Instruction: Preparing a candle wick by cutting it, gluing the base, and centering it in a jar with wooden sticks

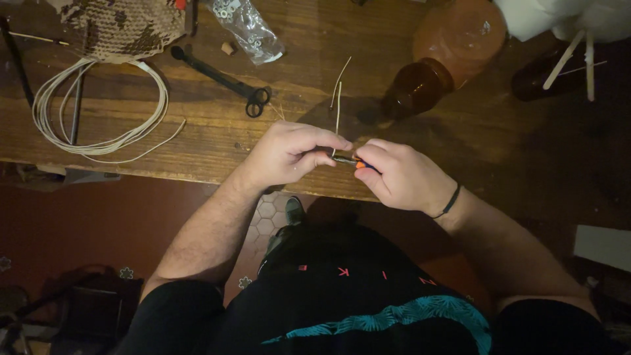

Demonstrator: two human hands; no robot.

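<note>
the left hand point(289, 154) pinches a thin pale strand point(338, 112) rising toward 12 o'clock over the wooden table point(217, 125). the right hand point(401, 176), at its 3 o'clock, is clenched around a small orange-handled tool point(351, 161) touching that strand.
</note>
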